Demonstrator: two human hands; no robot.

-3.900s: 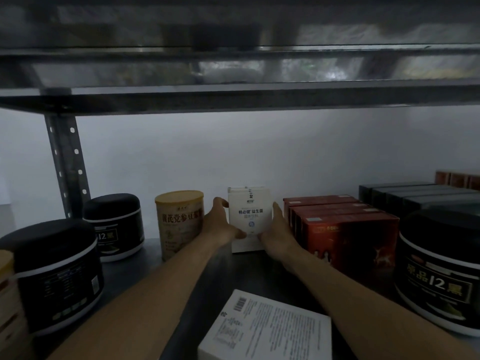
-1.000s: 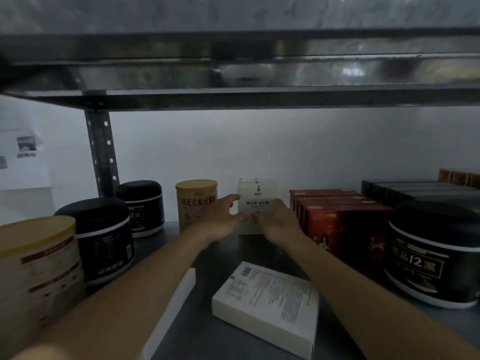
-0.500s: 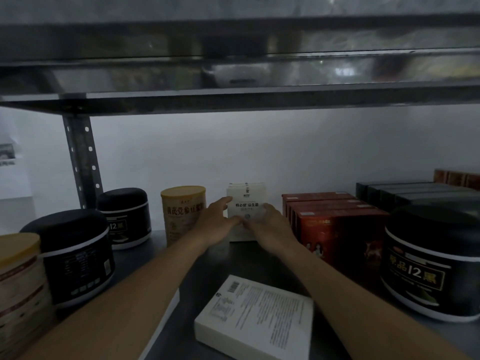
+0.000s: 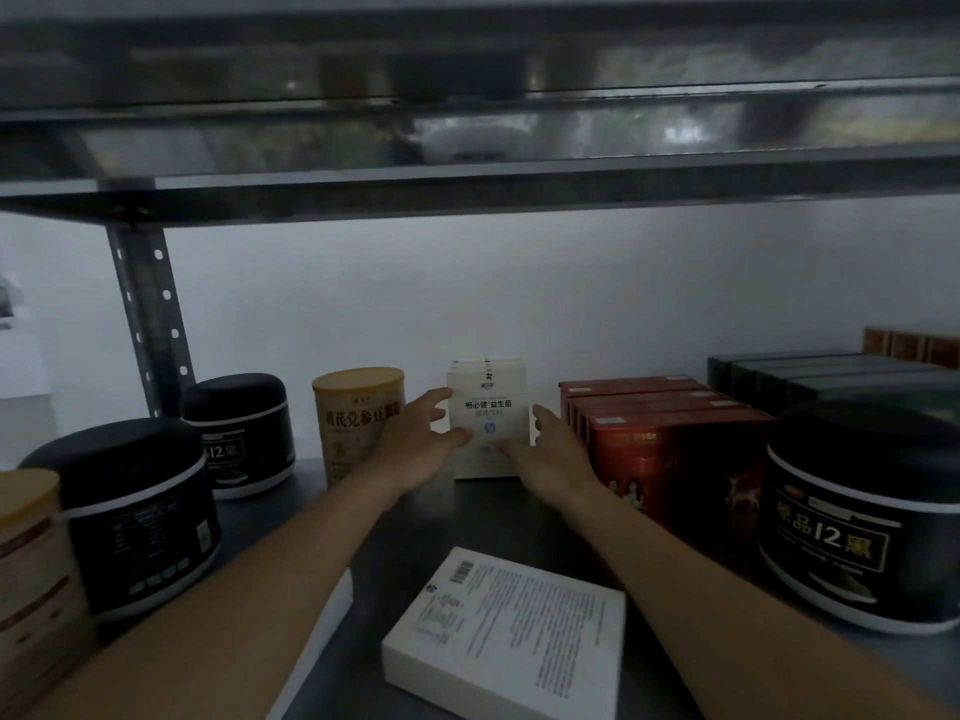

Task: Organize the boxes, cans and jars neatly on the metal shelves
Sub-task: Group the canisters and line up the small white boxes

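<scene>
A: Nearest item, short of the grip?
B: Flat white box (image 4: 509,631), printed face up on the shelf deck (image 4: 395,527), between the two forearms. Edge of a second white box (image 4: 332,615) under the left forearm; rest hidden.

A: Grip state?
B: Left hand (image 4: 421,439) and right hand (image 4: 550,454) both holding the upright white box (image 4: 488,407). Thumbs across its lower front face, index fingers along its left and right edges. Narrow spread, set by the box width. Base on the deck, label toward the camera. Possibly more white boxes lined up behind; count unclear.

A: Left of the grip?
B: Tan can (image 4: 353,418) just beside the left hand, partly covered by it. Further left, far black jar (image 4: 241,433) toward the back, near black jar (image 4: 140,511) toward the front. Second tan can (image 4: 31,563) at the frame edge, blurred.

A: Right of the grip?
B: Row of red boxes (image 4: 670,449) just beside the right hand, upright, packed face to face. Beyond those, right black jar (image 4: 857,511) at the front, dark boxes (image 4: 810,376) behind it, brown boxes (image 4: 909,345) furthest right, cut off by the frame.

A: Behind and above the grip?
B: White wall (image 4: 467,293) directly behind. Perforated post (image 4: 148,314) up and left. Upper shelf (image 4: 467,184) overhead, blurred.
</scene>
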